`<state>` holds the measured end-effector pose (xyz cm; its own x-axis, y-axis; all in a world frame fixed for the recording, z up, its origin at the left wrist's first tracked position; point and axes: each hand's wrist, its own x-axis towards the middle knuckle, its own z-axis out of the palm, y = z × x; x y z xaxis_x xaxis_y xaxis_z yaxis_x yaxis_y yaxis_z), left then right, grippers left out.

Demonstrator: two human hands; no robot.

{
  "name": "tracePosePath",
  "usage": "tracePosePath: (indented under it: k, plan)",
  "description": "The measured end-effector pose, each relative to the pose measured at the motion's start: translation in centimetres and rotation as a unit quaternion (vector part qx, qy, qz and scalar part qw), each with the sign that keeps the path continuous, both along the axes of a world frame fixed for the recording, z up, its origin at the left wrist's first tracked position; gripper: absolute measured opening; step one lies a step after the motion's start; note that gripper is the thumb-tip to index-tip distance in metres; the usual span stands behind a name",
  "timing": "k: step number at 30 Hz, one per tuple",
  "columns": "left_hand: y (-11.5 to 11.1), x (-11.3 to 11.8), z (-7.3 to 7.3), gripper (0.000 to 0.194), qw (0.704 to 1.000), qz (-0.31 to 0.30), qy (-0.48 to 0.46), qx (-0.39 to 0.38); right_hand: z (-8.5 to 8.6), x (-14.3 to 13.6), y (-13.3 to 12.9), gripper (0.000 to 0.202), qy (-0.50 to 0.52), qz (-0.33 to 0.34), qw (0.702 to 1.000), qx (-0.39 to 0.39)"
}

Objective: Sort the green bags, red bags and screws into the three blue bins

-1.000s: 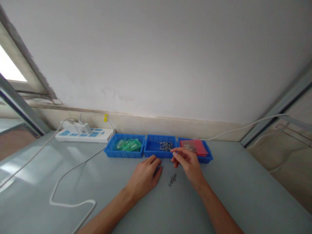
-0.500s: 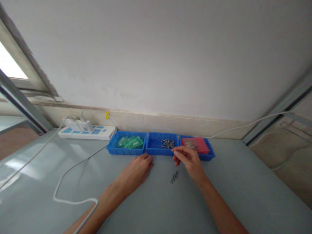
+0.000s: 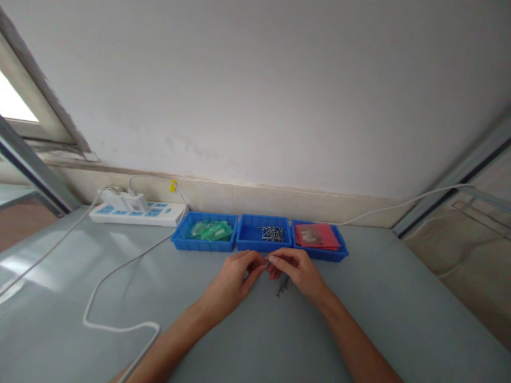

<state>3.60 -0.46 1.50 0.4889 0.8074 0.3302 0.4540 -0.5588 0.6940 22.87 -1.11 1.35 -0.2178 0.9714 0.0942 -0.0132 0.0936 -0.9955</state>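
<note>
Our two hands meet over a small screw, in front of three blue trays.

Centre frame, our left hand and right hand bring their fingers together on a small screw above the worktop; loose screws lie just below. Behind, the left tray holds green bags, the middle tray holds more screws, the right tray holds red bags.

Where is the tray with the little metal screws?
In the head view, the middle blue tray holds the screws, at the table's far edge by the wall, between the tray of green packets and the tray of red packets.
</note>
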Motion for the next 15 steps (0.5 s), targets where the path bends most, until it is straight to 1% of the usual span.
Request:
tracePosePath:
  k: [3, 5, 7, 9, 11, 13, 15]
  plan:
    - [0.0, 0.3, 0.0, 0.014, 0.999, 0.015, -0.032, -0.003, 0.0, 0.1, 0.3, 0.031, 0.03, -0.017, 0.999, -0.022]
    - [0.1, 0.2, 0.0, 0.017, 0.998, 0.038, -0.044, -0.002, 0.1, 0.4, 0.5, 0.032, 0.051, -0.046, 0.997, -0.031]
    - [0.3, 0.0, -0.2, 0.021, 0.997, 0.063, -0.035, 0.006, 0.1, 0.7, 0.7, 0.03, 0.077, -0.091, 0.993, -0.025]
    - [0.4, -0.2, -0.4, 0.023, 0.997, 0.072, -0.002, 0.023, 0.3, 1.0, 0.8, 0.027, 0.112, -0.123, 0.986, -0.012]
    - [0.5, -0.3, -0.7, 0.024, 0.997, 0.049, 0.051, 0.043, 0.4, 1.2, 0.9, 0.031, 0.148, -0.132, 0.98, -0.004]
    - [0.5, 0.0, -0.7, 0.024, 0.992, 0.011, 0.114, 0.058, 0.4, 1.4, 0.9, 0.039, 0.164, -0.135, 0.977, 0.004]
    - [0.5, 0.7, -0.5, 0.026, 0.982, -0.016, 0.173, 0.073, 0.4, 1.6, 1.1, 0.036, 0.163, -0.152, 0.975, 0.014]
